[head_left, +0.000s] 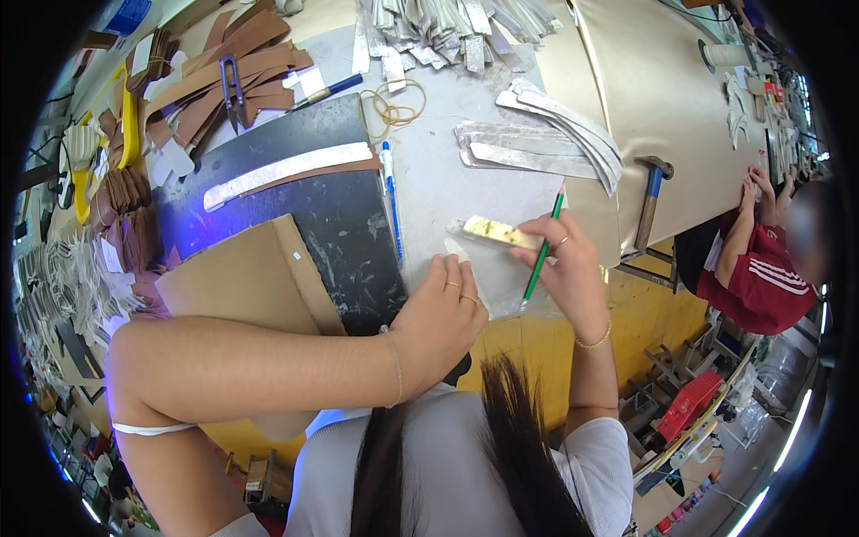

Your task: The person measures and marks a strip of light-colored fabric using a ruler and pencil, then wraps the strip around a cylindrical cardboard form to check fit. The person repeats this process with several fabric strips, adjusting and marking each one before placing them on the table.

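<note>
My right hand holds a pale yellowish block with dark specks between thumb and fingers, with a green pencil tucked across the same fingers, point up. Beside it, the fingers of my left hand press down on a small pale piece at the near edge of the grey work surface. Most of that piece is hidden under the fingertips. Farther off lie flat silvery-white curved strips. One whitish strip rests over a brown strip on a black board.
A blue pen lies beside the board, near rubber bands. Thread snips rest on brown strips at the far left. A hammer lies at the right. Brown cardboard sits by my left forearm. Another person in red works at the right.
</note>
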`<state>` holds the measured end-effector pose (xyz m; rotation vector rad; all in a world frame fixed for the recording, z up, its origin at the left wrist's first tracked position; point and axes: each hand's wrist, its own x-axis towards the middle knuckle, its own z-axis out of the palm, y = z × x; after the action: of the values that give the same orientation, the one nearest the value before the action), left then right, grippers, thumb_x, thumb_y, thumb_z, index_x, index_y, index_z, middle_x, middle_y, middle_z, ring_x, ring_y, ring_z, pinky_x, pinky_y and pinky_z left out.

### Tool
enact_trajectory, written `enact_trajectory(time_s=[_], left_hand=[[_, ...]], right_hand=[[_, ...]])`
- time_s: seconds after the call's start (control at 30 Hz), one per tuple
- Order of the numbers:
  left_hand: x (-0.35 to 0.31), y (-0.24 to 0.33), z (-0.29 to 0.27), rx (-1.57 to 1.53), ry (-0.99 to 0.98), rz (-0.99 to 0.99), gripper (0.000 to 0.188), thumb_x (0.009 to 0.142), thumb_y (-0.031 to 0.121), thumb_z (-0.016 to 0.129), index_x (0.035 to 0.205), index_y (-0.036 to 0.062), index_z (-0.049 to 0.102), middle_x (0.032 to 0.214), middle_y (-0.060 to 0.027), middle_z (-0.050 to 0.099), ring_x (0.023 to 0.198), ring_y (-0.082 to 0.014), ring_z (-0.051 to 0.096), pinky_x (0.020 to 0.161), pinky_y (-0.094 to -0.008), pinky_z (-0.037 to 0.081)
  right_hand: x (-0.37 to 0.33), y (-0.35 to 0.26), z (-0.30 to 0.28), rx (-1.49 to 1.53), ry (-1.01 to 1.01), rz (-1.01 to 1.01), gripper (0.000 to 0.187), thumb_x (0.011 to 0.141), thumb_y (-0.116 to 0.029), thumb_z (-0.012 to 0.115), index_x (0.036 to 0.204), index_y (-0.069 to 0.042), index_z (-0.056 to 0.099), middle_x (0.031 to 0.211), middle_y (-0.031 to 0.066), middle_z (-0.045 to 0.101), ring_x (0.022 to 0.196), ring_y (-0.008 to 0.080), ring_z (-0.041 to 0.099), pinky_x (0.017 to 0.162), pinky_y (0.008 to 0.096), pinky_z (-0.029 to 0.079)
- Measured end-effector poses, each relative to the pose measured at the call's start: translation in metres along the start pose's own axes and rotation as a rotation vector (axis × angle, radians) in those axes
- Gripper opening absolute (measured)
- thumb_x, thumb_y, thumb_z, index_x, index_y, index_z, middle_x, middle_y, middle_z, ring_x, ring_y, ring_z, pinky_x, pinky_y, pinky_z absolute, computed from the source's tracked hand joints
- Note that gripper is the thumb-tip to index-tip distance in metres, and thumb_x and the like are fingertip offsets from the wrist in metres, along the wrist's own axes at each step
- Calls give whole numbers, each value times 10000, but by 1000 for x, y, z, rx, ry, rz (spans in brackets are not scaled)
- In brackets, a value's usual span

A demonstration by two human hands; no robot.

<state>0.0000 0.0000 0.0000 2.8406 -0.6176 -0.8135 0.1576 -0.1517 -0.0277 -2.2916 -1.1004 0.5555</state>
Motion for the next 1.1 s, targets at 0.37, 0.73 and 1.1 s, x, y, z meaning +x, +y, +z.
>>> enact_trajectory(time_s=[0.37,0.73,1.1], left_hand=[[0,-2,21,-110,335,-36,462,897,248,547,1329,95,492,1400,-278,429,1318,-455,399,1084,-524,316],[4,-11,16,-101,263,-57,549,909,260,537,1424,117,414,1470,-312,334,1334,-487,359,1107,-529,283],[10,-12,22,-93,304,-59,534,917,249,517,1424,117,414,1453,-308,371,1324,-494,371,1109,-532,277]], right_hand=[[-10,-11,37,-35,141,6,297,692,-81,817,930,-38,645,836,83,502,753,252,531,642,354,444],[-11,-7,42,-53,133,28,311,684,-133,819,935,-75,644,823,78,508,800,273,510,701,380,424],[-11,-4,43,-62,152,11,298,704,-144,809,942,-76,644,833,74,507,812,269,499,711,371,423]])
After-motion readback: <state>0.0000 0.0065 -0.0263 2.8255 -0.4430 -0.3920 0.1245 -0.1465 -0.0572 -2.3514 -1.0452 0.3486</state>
